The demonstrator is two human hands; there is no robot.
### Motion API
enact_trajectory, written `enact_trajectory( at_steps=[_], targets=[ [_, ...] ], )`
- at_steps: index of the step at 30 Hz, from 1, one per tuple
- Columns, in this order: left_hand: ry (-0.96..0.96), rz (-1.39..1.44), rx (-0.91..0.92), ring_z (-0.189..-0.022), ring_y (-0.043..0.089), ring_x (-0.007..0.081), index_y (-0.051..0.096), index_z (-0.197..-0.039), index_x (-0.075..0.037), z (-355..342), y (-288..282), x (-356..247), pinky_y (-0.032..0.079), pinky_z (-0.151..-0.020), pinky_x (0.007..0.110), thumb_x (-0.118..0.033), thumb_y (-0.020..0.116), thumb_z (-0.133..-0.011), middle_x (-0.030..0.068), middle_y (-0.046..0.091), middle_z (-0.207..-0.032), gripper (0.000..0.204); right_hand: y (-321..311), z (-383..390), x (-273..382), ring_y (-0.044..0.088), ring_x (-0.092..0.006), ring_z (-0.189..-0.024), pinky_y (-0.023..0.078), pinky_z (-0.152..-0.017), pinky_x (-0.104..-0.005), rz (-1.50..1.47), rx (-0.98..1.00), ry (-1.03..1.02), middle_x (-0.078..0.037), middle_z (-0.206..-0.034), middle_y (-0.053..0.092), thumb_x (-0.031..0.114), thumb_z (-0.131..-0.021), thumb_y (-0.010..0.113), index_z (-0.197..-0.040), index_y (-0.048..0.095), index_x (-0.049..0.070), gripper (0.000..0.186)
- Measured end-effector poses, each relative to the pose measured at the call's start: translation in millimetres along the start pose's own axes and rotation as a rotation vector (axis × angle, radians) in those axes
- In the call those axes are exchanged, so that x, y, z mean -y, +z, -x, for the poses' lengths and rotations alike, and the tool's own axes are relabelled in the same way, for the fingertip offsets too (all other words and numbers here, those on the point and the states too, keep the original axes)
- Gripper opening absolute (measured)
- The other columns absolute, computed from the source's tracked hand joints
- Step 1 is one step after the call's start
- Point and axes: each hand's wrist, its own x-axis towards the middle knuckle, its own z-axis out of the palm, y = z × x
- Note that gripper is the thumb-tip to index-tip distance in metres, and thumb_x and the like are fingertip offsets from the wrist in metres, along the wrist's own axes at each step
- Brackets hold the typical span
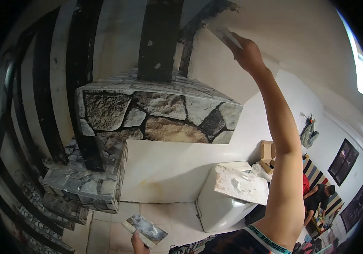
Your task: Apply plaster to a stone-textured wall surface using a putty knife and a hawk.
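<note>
Two hands of ours show in the frame, well apart from each other. Our right hand (247, 53) is raised to the upper middle of the frame, at the end of a long bare forearm that comes up from the lower right. Its fingers are closed around a flat putty knife (226, 36), whose pale blade lies against the white wall (274, 38), just beside a dark stone-pattern strip.

Our left hand (138, 245) shows only partly at the lower edge, left of centre. It pinches from below a flat board (145, 230) smeared with grey and white paste, held over the pale tiled floor (169, 216).

Between both hands, in the middle of the frame, stands a stepped structure with a stone-pattern ledge (156, 114); a second, lower ledge (84, 182) sits at the lower left. To the lower right of centre we see a white appliance (219, 207) with a slab of white plaster (240, 184) lying on top. Behind it are cardboard boxes (267, 152). At the far right edge another person (319, 197) is bent over near the floor.
</note>
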Motion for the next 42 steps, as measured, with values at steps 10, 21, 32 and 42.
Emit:
enact_trajectory(
  at_steps=[10, 21, 32, 42],
  targets=[
    [0.003, -0.013, -0.057, -0.105, 0.058, 0.0318, 0.044, -0.126, 0.003, 9.6, 15.8, 2.0, 0.047, -0.09, 0.045, -0.027, 0.044, -0.093, 0.0164, 0.055, -0.117, 0.044, 21.3, 9.7, 14.6, 0.061, -0.0406, -0.081, 0.048, -0.072, -0.0478, -0.273, 0.037, 0.326, -0.02, -0.084, 0.065, 0.032, -0.092, 0.052, -0.116, 0.057, 0.014, 0.031],
    [0.028, 0.017, -0.043, -0.104, 0.059, 0.0295, 0.044, -0.126, 0.001, 11.6, 5.8, 0.3, 0.047, -0.09, 0.044, -0.026, 0.044, -0.093, 0.0148, 0.057, -0.115, 0.043, 7.0, 2.2, -0.4, 0.061, -0.023, -0.057, 0.049, -0.059, -0.0368, -0.203, -0.115, 0.286, -0.011, -0.066, 0.062, 0.031, -0.092, 0.054, -0.121, 0.058, 0.012, 0.035],
    [0.022, 0.007, 0.093, -0.105, 0.058, 0.0315, 0.042, -0.127, 0.003, 3.5, 26.8, -12.7, 0.046, -0.091, 0.045, -0.025, 0.042, -0.094, 0.0163, 0.055, -0.117, 0.043, -11.7, -16.8, 7.2, 0.059, -0.0244, -0.053, 0.049, -0.059, -0.0358, -0.037, -0.058, 0.175, -0.014, -0.066, 0.062, 0.033, -0.091, 0.055, -0.117, 0.06, 0.007, 0.037],
    [-0.055, -0.012, 0.104, -0.106, 0.058, 0.0274, 0.046, -0.125, 0.003, -1.1, 31.5, -5.3, 0.047, -0.091, 0.039, -0.026, 0.049, -0.094, 0.0142, 0.056, -0.119, 0.043, -43.8, 125.1, -0.2, 0.059, -0.0147, -0.055, 0.047, -0.054, -0.0286, -0.378, -0.155, 0.362, -0.009, -0.066, 0.063, 0.023, -0.093, 0.058, -0.088, 0.062, -0.006, 0.029]
  ],
)
